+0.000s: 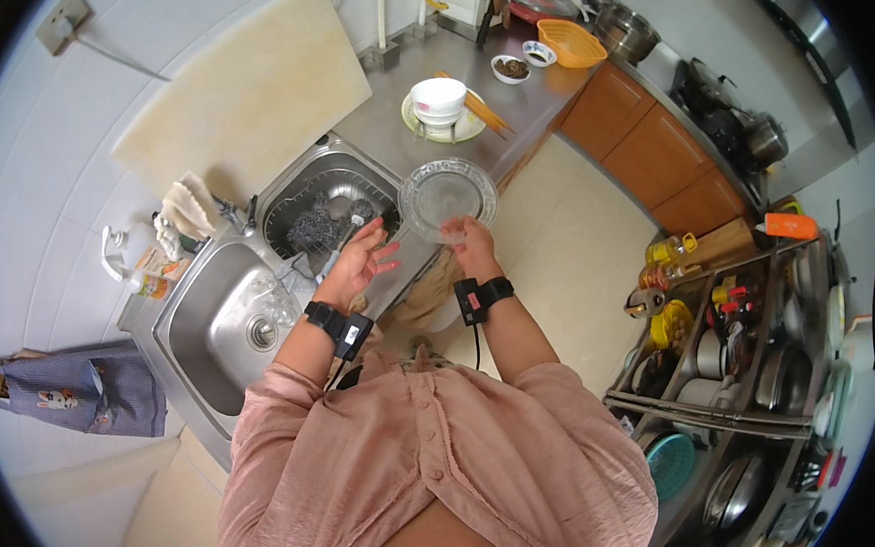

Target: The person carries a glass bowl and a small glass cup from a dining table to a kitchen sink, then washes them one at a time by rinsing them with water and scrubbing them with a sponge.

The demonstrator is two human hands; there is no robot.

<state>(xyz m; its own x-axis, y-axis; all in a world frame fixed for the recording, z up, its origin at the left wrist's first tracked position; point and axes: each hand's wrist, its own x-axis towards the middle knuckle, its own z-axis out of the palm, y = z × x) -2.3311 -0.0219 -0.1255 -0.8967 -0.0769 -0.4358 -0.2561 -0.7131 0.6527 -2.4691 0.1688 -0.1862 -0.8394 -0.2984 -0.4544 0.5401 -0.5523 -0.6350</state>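
Observation:
My right hand (471, 247) grips the near edge of a clear glass plate (448, 199) with a patterned rim, held above the steel counter's front edge. My left hand (363, 263) is empty, fingers spread, left of the plate and near the sink's divider. Beyond it, the smaller sink basin (293, 182) holds a wire rack, dark scouring pads (316, 225) and a white-headed brush (356, 220). A grey cloth (296, 271) hangs over the divider. Clear glassware (269, 297) lies by the drain in the larger basin (216, 335).
Farther along the counter, white bowls (438, 100) sit on a plate with chopsticks (485, 115). Small dishes (510, 70) and an orange basket (570, 44) stand behind. A cutting board (253, 89) leans on the wall. To the right is a metal rack (707, 410) of cookware.

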